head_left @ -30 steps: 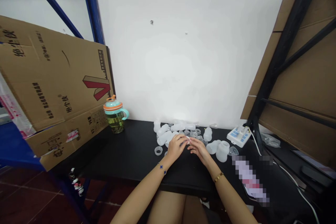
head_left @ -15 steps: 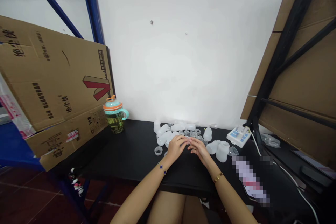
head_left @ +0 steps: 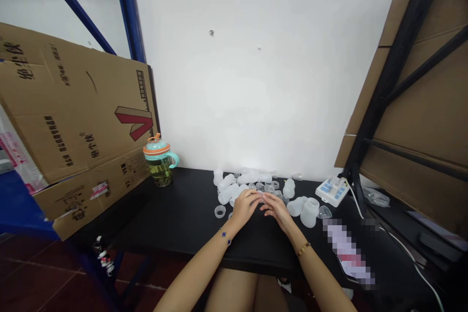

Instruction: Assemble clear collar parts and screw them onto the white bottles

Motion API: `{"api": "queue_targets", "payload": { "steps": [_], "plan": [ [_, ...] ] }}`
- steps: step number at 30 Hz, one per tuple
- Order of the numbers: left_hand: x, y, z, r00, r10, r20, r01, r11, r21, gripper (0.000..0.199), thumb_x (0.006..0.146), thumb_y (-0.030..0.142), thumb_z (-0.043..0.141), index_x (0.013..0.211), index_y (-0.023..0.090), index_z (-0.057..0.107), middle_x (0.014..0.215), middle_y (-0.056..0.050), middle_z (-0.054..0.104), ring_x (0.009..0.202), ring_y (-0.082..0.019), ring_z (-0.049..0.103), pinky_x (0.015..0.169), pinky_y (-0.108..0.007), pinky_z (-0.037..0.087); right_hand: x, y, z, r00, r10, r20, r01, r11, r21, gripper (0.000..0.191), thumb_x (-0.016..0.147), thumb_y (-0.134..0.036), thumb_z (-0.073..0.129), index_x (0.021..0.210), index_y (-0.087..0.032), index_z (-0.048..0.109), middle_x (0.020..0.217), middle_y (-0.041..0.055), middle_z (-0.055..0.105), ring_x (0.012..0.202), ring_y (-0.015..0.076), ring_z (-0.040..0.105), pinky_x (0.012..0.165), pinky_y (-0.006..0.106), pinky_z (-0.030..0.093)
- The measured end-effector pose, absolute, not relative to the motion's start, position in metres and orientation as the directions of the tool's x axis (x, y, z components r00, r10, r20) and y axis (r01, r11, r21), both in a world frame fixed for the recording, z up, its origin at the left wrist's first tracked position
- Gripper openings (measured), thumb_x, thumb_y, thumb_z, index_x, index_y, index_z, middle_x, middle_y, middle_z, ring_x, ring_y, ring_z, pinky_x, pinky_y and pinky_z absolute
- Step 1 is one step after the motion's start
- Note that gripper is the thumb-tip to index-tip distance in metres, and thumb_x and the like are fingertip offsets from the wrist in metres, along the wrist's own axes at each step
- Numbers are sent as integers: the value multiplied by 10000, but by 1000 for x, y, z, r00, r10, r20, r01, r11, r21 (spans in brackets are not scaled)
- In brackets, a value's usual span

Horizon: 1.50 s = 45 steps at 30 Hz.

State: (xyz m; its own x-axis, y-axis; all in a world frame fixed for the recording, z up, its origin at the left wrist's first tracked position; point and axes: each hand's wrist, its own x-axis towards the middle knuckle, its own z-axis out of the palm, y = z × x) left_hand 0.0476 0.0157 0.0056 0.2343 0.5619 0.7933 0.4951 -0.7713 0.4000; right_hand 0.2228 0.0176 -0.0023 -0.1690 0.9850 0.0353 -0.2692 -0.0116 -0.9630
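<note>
My left hand (head_left: 245, 207) and my right hand (head_left: 278, 213) meet above the black table (head_left: 175, 224), fingertips together around a small clear plastic piece (head_left: 262, 197) that they mostly hide. Just behind my hands lies a loose heap of frosted plastic bottles (head_left: 228, 194) and small clear parts. A frosted plastic cup (head_left: 309, 212) lies close to my right hand, and a translucent plastic ring (head_left: 220, 211) rests to the left of my left hand.
A lidded drink bottle with a teal handle (head_left: 160, 165) stands at the table's back left, before a leaning cardboard sheet (head_left: 73, 107). A white control box (head_left: 332, 191) with a cable sits back right. A pixelated object (head_left: 349, 253) lies front right. The table's front edge is near my forearms.
My hands stay almost where they were, with the fingertips still together. The view has shifted very slightly.
</note>
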Motion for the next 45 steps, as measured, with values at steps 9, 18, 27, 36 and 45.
{"api": "queue_targets", "payload": {
  "steps": [9,18,27,36,45],
  "plan": [
    [48,17,4,244,574,782,494,-767,409,183,944,175,578,998,241,741,991,-41,750,958,-211,663,866,-356,531,219,20,-3,-159,987,-21,-194,-53,-980,462,852,-413,740,1226,-177,609,886,97,761,616,180,744,465,213,575],
    [50,18,2,234,592,771,494,-756,430,166,930,172,586,980,240,729,988,-38,748,956,-211,663,858,-353,530,219,21,-5,-128,992,-22,-186,-45,-982,477,831,-441,759,1210,-192,612,896,107,771,576,175,741,445,195,571],
    [50,16,4,225,609,760,498,-743,448,165,940,185,572,989,246,717,1005,-36,743,964,-213,664,852,-351,529,219,21,-3,-123,992,-6,-170,-27,-985,440,818,-459,768,1148,-197,643,872,94,761,572,167,733,431,190,562],
    [50,17,2,219,597,771,490,-751,442,159,937,206,573,974,247,723,984,-39,745,962,-212,670,861,-352,538,218,22,-3,-84,996,8,-183,-7,-983,306,831,-411,754,1017,-189,657,812,57,736,543,147,716,405,174,542],
    [50,16,3,197,613,765,490,-737,464,156,932,197,584,993,242,720,1019,-45,749,976,-217,681,871,-356,548,219,21,-5,-88,996,18,-187,1,-982,296,841,-400,747,1017,-185,643,785,49,730,545,147,709,408,178,534]
  ]
}}
